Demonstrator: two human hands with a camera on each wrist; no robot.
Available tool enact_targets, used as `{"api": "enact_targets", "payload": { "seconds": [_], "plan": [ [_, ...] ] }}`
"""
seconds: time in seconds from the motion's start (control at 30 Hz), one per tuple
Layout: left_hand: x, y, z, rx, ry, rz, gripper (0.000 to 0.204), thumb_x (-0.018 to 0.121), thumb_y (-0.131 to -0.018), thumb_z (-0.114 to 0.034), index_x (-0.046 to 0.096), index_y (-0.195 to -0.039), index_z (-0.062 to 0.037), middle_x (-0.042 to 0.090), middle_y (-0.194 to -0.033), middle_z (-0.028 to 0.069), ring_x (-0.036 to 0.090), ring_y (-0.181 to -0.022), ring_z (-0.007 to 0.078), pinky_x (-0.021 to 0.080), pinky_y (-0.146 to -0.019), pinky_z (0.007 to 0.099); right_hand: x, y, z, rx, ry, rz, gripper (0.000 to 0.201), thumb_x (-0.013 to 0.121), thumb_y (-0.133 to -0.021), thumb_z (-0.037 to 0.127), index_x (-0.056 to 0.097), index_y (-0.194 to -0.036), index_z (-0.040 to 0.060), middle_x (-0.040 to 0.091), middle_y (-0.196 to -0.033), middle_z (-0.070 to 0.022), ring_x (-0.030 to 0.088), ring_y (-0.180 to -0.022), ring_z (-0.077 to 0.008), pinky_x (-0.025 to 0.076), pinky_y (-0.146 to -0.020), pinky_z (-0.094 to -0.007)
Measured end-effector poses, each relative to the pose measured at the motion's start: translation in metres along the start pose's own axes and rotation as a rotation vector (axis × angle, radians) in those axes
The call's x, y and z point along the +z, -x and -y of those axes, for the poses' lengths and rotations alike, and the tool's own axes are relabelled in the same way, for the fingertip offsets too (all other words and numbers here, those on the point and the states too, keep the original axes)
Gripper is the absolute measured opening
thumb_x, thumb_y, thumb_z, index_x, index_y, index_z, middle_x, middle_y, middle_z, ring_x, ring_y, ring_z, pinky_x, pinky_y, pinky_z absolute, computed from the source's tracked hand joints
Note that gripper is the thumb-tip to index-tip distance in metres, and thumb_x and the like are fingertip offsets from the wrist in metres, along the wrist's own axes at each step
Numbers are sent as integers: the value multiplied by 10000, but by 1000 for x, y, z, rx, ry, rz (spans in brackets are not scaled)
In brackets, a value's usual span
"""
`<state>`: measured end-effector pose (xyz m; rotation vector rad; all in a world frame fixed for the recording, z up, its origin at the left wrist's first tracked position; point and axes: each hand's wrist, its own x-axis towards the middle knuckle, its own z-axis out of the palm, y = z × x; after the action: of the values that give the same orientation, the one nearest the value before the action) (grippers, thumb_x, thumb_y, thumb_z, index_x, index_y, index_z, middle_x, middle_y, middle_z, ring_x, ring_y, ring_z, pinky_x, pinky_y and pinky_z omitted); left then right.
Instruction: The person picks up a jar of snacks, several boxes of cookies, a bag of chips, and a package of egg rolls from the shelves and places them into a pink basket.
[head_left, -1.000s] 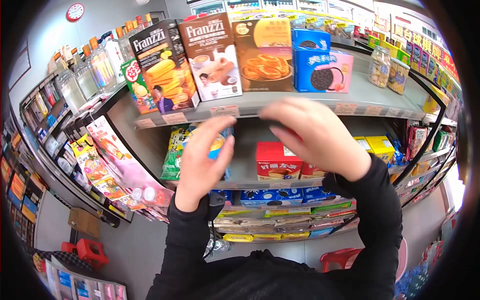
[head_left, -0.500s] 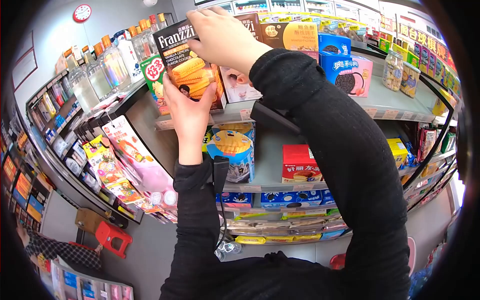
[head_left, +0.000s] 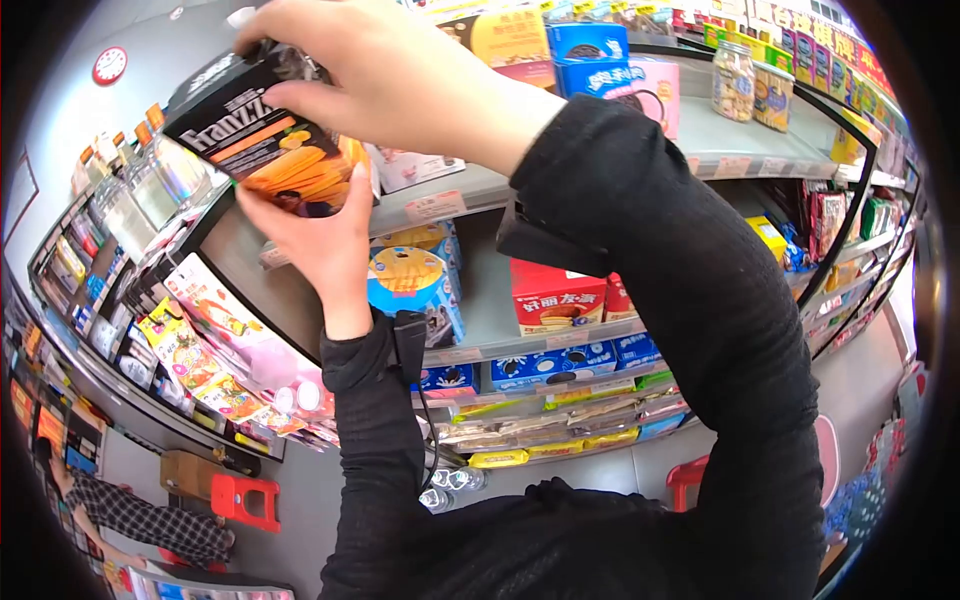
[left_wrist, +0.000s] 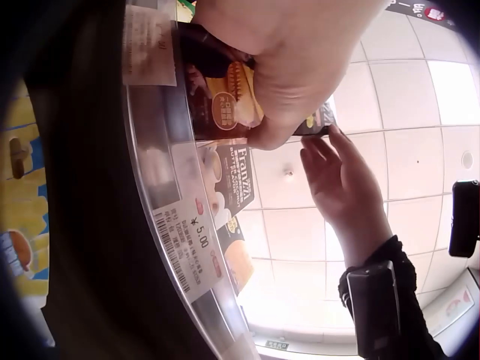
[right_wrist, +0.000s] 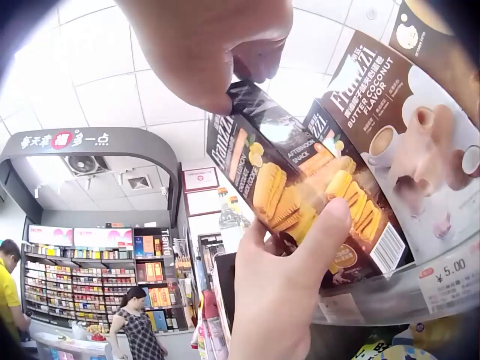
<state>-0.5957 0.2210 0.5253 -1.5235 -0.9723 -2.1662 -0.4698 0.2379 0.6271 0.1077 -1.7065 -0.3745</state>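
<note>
My left hand [head_left: 318,235] holds a black Franzzi cookie box [head_left: 262,150] low down, its thumb across the printed front. From above, my right hand [head_left: 390,85] grips the box's top end. The box leans over to the left in the head view, at the left end of the top shelf. A brown Franzzi butter coconut box [right_wrist: 412,142] stands beside it. In the right wrist view, my left thumb [right_wrist: 330,232] lies against the printed cookies, and the box's barcode edge is close over the shelf. My right hand's far fingers are hidden.
Glass bottles [head_left: 130,205] stand left of the shelf. Blue Oreo boxes [head_left: 588,60] and jars [head_left: 733,85] sit farther right on it. Below are a blue snack pack [head_left: 415,280] and red boxes [head_left: 555,298]. A red stool [head_left: 245,500] and another person are at lower left.
Both hands have moved from in front of the shelf to the black cookie box and taken hold of it. The box, upright before, now tilts left.
</note>
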Motion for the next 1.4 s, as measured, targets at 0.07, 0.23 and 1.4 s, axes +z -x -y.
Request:
{"api": "enact_targets", "payload": {
  "seconds": [0.07, 0.23, 1.4],
  "plan": [
    [2, 4, -15, 100, -70, 5, 962, 781, -610, -87, 163, -1338, 32, 325, -1266, 166, 388, -1148, 235, 340, -962, 343, -25, 4, 11, -19, -60, -39, 260, 639, -736, 136, 585, -977, 58, 564, -932, -131, 583, -880, -294, 481, -771, -355],
    [17, 31, -51, 270, -203, 99, 1023, 805, -592, -109, 140, -1354, 46, 266, -1336, 186, 304, -1237, 254, 245, -1037, 365, -115, 23, 35, -25, -158, 49, 452, 636, -730, 37, 423, -1121, -43, 485, -1007, -168, 487, -926, -276, 429, -770, -338],
    [252, 597, -357, 241, 898, 2004, 690, 672, -687, -119, 350, -1285, 3, 421, -1262, 201, 408, -1191, 336, 335, -1000, 393, -650, 412, 413, 1980, 1039, 463, 467, 632, -664, 147, 489, -1089, 20, 558, -962, -166, 568, -916, -330, 460, -793, -383]
  ]
}}
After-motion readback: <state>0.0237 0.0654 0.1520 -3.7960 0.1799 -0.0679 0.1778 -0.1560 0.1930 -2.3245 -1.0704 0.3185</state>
